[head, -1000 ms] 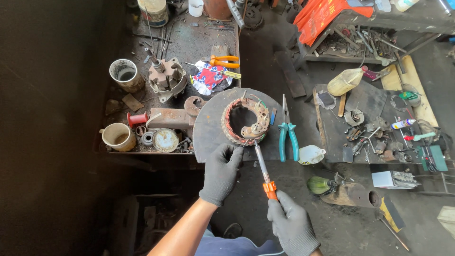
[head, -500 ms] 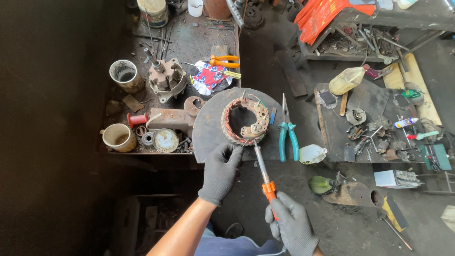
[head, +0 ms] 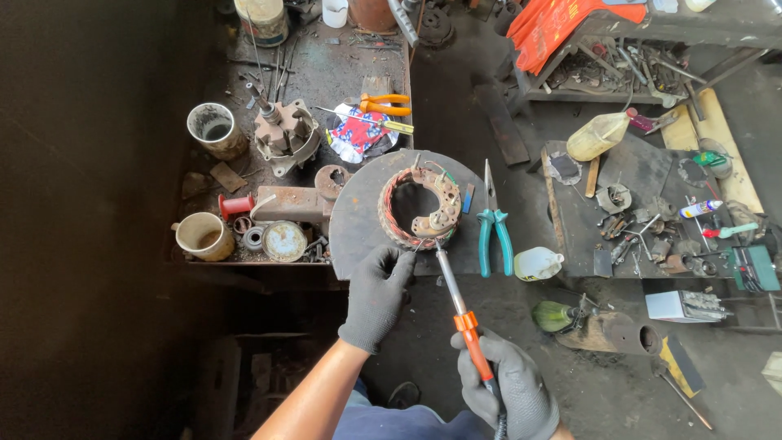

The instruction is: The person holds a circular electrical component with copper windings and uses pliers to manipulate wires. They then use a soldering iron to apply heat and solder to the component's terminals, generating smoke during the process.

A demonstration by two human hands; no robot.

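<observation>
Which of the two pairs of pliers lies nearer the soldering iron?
The teal-handled pliers, right of the wound stator ring; the orange-handled pair lies farther back on the bench.

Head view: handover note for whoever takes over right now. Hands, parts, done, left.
Left hand: gloved, fingertips at the near edge of the stator winding, seemingly pinching something thin there; too small to tell.
Right hand: gloved, gripping the orange-handled soldering iron, tip at the stator's near rim.
Stator lies flat on the round metal plate. Teal pliers lie right of it, untouched.
Done: the stator is on the plate and the iron's tip is at the joint.
Left: joint quality is not readable, so inspect it.
</observation>
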